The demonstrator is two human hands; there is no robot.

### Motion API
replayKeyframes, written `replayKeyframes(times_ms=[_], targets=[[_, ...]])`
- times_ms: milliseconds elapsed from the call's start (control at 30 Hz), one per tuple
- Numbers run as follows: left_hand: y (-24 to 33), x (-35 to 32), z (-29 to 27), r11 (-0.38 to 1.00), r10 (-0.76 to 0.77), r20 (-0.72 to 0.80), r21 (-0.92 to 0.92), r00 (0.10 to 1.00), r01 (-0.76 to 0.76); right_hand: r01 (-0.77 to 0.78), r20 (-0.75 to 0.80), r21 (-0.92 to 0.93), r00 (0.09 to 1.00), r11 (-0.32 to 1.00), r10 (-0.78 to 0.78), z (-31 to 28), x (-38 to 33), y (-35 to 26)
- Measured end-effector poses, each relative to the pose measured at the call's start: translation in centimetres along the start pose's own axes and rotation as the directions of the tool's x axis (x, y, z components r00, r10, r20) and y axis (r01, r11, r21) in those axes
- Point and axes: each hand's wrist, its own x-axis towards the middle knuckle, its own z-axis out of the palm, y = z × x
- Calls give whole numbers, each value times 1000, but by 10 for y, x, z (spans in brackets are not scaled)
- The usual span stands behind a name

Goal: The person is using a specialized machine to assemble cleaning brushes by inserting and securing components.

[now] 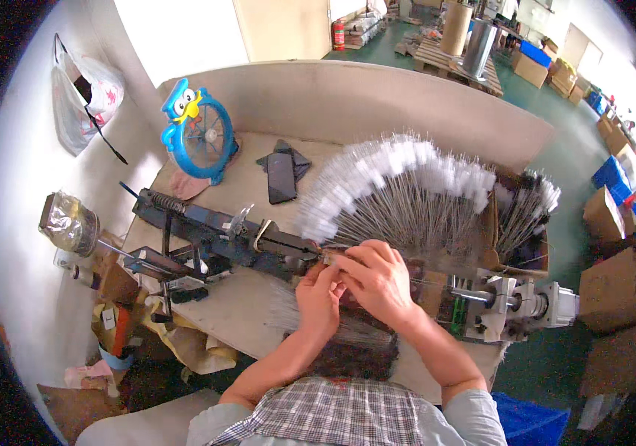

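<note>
My left hand (319, 299) and my right hand (379, 279) meet close together at the right end of a long black metal machine (217, 229). Both have their fingers bent and pinched; whatever lies between the fingertips is too small and covered to name. Just beyond them, a large fan of thin wire brushes (396, 186) with white bristle heads spreads out, heads pointing away from me. Beneath my wrists, loose fine bristles or wires (284, 308) and a dark bristly heap (351, 357) lie near the bench's front edge.
A motorised shaft unit (526, 305) sits at the bench's right end. Behind it, a cardboard box (518, 256) holds more wire brushes. A phone (281, 178) and a blue cartoon-shaped fan (202, 137) stand farther back. A low panel (295, 100) borders the far side.
</note>
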Motion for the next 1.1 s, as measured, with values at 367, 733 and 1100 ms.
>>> replayKeyframes(times_ms=[367, 733, 1100], targets=[[1, -1, -5, 979, -75, 9, -188, 997, 75, -27, 15, 22, 1000, 999, 27, 5, 2, -1], [-6, 2, -9, 976, -55, 19, -208, 998, 58, -86, -78, -104, 994, 991, 78, 6, -8, -8], [-4, 0, -2, 993, -46, 8, -111, 999, 47, -57, -35, -73, 998, 996, 55, 6, -10, 1]])
